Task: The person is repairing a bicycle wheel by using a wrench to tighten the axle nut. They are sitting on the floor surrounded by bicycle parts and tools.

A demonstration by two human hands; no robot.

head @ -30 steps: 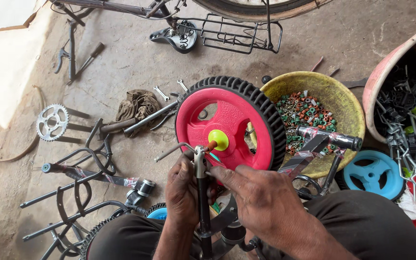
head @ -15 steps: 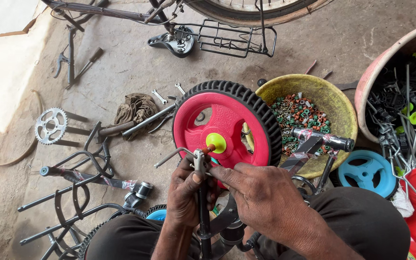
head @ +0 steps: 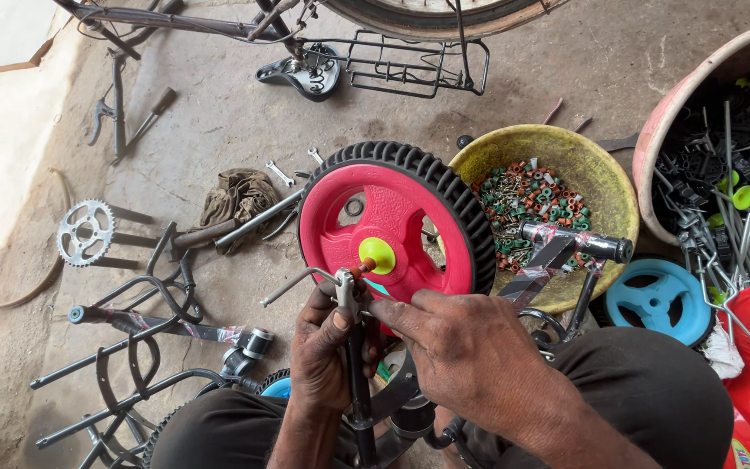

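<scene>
Down at the lap, both hands are busy on a black post standing upright between the knees. The left hand is closed around the top of that post, thumb pressed up against a small metal bracket. The right hand comes in from the right, fingers curled and pinching at the same bracket; exactly what it grips I cannot tell, the fingertips hide it.

Just above the knuckles, the wheel: pink disc, black ribbed tyre, yellow-green hub cap in the middle, tilted on edge and touching the bracket, with a thin bent rod sticking out to the left.

To the right, near the right wrist, a taped grey clamp piece leans over the rim of a yellow bowl full of small green, red and metal fasteners. Beside that, a blue wheel disc lies flat, and a pink tub holds long spokes and black parts.

On the left floor, black bent frames, a toothed sprocket, a brown rag with a pipe across it.

Farthest off, a saddle and a wire carrier rack under a big bicycle wheel.
</scene>
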